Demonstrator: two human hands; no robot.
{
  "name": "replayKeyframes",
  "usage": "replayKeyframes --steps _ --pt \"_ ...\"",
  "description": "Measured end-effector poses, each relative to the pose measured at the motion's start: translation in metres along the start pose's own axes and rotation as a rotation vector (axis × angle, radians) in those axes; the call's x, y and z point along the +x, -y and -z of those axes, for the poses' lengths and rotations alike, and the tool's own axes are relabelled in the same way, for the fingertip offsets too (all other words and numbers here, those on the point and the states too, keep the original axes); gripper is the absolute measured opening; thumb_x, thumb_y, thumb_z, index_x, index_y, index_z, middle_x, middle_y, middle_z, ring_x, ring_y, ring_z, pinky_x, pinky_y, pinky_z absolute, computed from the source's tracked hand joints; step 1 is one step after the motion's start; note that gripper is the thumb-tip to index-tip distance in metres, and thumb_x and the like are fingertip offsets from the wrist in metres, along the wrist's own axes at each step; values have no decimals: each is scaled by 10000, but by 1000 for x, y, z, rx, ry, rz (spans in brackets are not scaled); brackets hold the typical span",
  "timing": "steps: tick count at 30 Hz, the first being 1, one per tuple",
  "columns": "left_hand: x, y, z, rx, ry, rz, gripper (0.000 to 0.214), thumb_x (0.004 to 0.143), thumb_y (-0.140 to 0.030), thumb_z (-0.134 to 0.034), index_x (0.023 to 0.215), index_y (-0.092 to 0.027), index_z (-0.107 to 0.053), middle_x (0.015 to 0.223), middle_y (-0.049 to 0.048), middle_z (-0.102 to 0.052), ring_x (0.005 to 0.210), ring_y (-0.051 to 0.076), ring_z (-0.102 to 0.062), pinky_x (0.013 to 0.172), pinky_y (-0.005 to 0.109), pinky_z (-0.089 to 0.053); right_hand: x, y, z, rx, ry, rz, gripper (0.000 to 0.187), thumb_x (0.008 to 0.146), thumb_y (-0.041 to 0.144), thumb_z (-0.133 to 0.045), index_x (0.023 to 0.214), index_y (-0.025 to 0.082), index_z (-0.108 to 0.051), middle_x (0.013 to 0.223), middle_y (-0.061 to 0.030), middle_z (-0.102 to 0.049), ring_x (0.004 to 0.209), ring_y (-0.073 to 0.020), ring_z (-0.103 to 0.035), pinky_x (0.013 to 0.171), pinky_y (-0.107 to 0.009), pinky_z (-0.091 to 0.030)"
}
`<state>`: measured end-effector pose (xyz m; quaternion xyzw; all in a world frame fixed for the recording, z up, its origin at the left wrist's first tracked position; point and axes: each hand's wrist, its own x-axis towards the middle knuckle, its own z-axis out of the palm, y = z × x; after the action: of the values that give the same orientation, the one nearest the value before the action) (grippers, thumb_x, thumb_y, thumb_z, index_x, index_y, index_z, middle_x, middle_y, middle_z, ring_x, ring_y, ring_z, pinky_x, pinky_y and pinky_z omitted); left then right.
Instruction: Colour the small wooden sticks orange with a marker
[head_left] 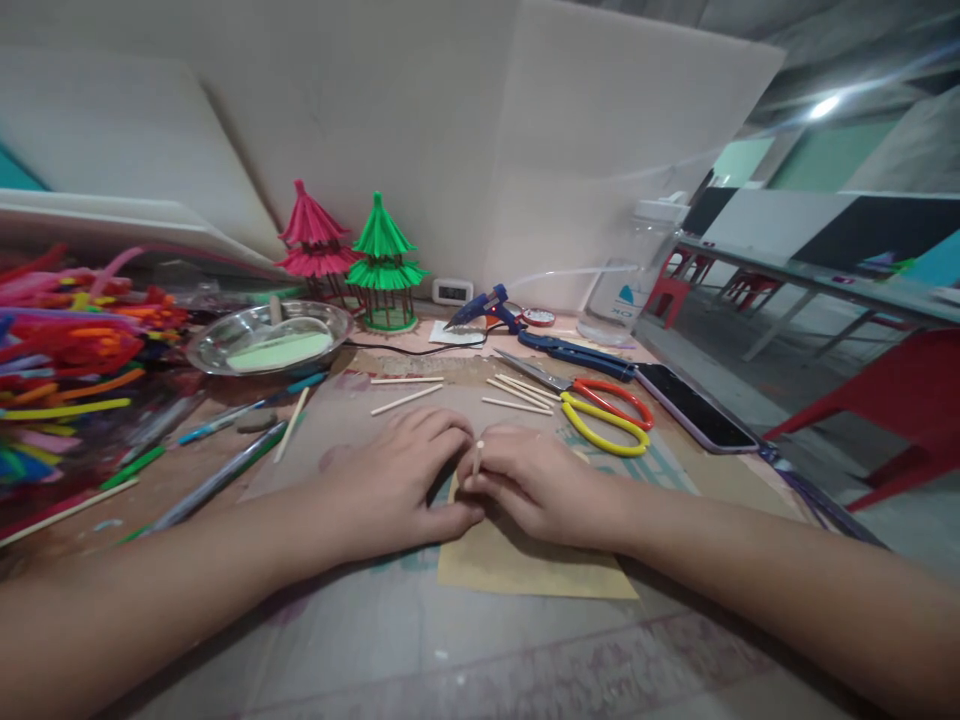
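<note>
Pinched upright between the fingertips of my right hand (551, 485) is a short wooden stick (478, 460). My left hand (409, 475) rests close against it on the left, thumb and forefinger apart, with its other fingertips partly hidden; I see nothing held in it. Under my right hand lies a sheet of yellow paper (525, 570) on a cardboard work surface (360, 640). Just beyond the hands are several loose wooden sticks (517, 398). Scissors (600, 400) with one red and one yellow handle lie past my right hand.
A green pagoda model (382, 265) and a red one (311, 235) stand at the back. Near them are a metal dish (199, 350), a blue glue gun (487, 305) and a water bottle (626, 275). Pipe cleaners (67, 350) pile up left; a phone (694, 405) lies right.
</note>
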<state>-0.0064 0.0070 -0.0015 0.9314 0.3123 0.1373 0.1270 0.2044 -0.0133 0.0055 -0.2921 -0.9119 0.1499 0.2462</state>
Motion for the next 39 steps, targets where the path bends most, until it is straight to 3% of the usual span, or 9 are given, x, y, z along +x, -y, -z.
replayKeyframes --steps 5,7,11,14,19,26,31,35,39 --pt "1 -2 2 -2 29 28 323 844 -460 -670 1038 -208 -608 1192 95 -577 1169 325 -504 1035 528 -418 1 0 2 -3 3 -103 194 949 168 -497 781 172 -593 779 -69 -667 762 -192 -588 732 -316 -449" --pt "2 -3 2 -17 20 25 313 840 -456 -683 1022 -211 -614 1188 90 -583 1170 320 -503 1032 514 -419 0 2 2 207 -4 -166 201 961 181 -486 776 184 -565 754 -44 -654 724 -168 -594 715 -300 -458" --pt "1 -4 4 -75 -28 27 365 848 -507 -700 1041 -208 -621 1104 80 -619 1088 297 -546 943 453 -460 0 -4 3 854 -140 -408 183 975 357 -550 872 205 -547 703 9 -636 629 -135 -617 641 -270 -502" --pt "1 -4 6 -117 -106 -16 227 942 -437 -616 1013 -223 -644 1057 55 -649 1035 252 -577 917 403 -456 0 -14 1 1147 -241 -468 262 896 449 -666 873 214 -554 679 15 -647 607 -144 -625 621 -289 -536" --pt "2 -2 6 -129 -160 -52 195 1002 -364 -542 957 -235 -681 1007 38 -673 1011 225 -590 890 367 -444 1 -21 -3 1255 -229 -482 240 869 410 -700 850 198 -589 679 0 -659 620 -150 -629 641 -306 -556" --pt "2 -2 4 -129 -171 -84 151 1005 -340 -572 964 -244 -681 994 15 -670 994 205 -589 882 347 -428 2 -18 -7 1293 -220 -462 203 859 362 -704 847 182 -611 692 -9 -661 646 -146 -629 653 -292 -541" --pt "1 2 8 -37 -241 -47 182 1012 -292 -488 964 -220 -648 1014 35 -675 995 220 -598 895 369 -443 2 -16 5 1089 -252 -474 253 895 441 -640 852 204 -564 703 2 -613 634 -154 -600 637 -307 -511" --pt "3 26 19 249 -312 78 240 997 -326 -470 1116 -190 -628 1139 98 -676 1105 289 -588 955 440 -440 4 -25 36 393 -302 -393 376 981 453 -496 692 213 -479 638 21 -468 598 -136 -457 576 -274 -370" --pt "6 55 27 479 -189 200 281 980 -375 -497 1097 -176 -657 1121 125 -682 1063 316 -617 899 437 -467 3 -40 54 -166 -65 -526 289 970 344 -510 719 203 -527 709 -22 -569 673 -178 -514 595 -291 -306"
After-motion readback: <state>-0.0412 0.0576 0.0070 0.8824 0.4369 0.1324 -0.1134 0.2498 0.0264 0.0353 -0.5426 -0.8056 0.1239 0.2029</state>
